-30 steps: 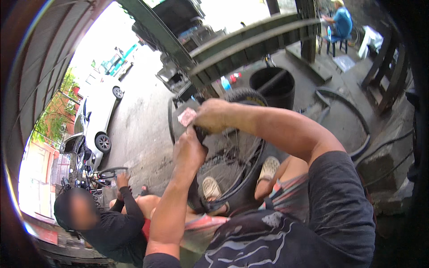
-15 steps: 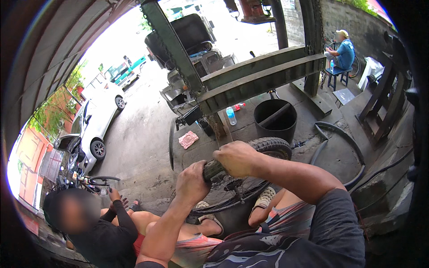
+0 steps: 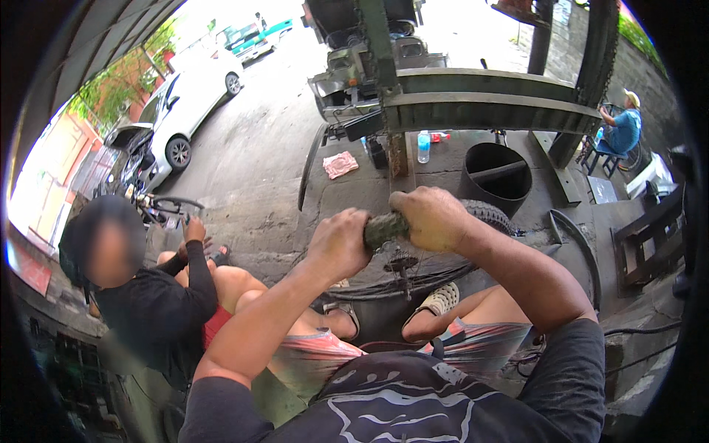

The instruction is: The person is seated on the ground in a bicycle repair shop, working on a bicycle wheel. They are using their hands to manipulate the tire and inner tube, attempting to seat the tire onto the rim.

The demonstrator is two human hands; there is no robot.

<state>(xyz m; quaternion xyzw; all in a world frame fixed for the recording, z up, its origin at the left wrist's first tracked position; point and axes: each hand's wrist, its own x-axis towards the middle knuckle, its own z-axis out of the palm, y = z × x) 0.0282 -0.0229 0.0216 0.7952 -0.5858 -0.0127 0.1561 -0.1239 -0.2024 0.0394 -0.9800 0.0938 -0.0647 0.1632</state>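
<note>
A bicycle wheel with a knobby black tire (image 3: 385,230) stands tilted between my legs, its spokes and hub partly in view below my hands. My left hand (image 3: 341,240) is closed around the tire at its top. A short way to the right, my right hand (image 3: 436,219) also grips the tire, fingers wrapped over it. A short stretch of tread shows between the two fists. The wheel's right side reaches out past my right forearm, and its lower part lies near my sandals (image 3: 442,299).
A dark steel frame (image 3: 487,111) rises ahead. Near it are a black round bin (image 3: 496,177), a water bottle (image 3: 423,147) and a pink cloth (image 3: 340,165). A person (image 3: 148,288) sits close at my left; another person (image 3: 624,131) sits at far right. A white car (image 3: 173,122) stands left.
The view has turned, so the surroundings sit differently in it and my hands appear more level. Both hands keep their grip on the tire. The person at left has raised a hand slightly.
</note>
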